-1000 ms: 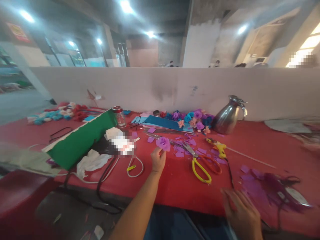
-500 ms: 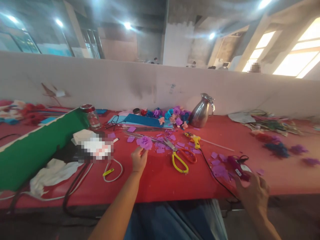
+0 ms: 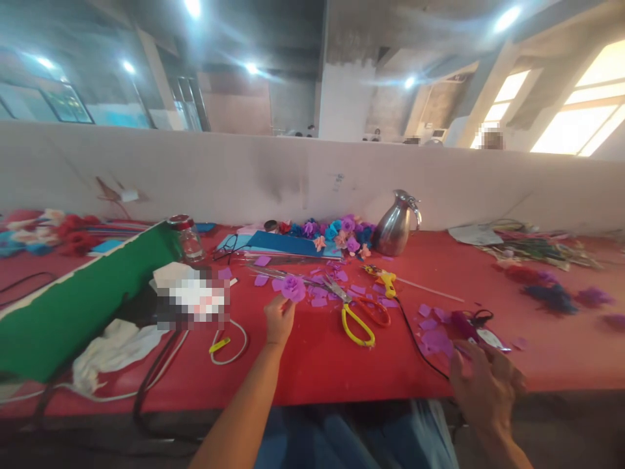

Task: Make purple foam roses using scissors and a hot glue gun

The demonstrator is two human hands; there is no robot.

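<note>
- The left hand [image 3: 279,321] is nearly closed, with the thumb and fingers pinching a purple flower [image 3: 293,288] from below
- The purple flower is held up over the red table [image 3: 312,371], left of the scissors [image 3: 346,298]
- The right hand [image 3: 488,384] is open, with its fingers apart and a bit bent, and it looks like it holds nothing
- Just beside its fingers are purple papers [image 3: 436,340] and a dark purple thing [image 3: 463,326], and I cannot tell if it touches them
- The scissors have one yellow handle and one red handle, and they lie open
- A yellow glue gun [image 3: 389,284] lies to the right of them
- At the back, a pile of flowers [image 3: 349,228] sits beside a shiny jug [image 3: 393,228]
</note>
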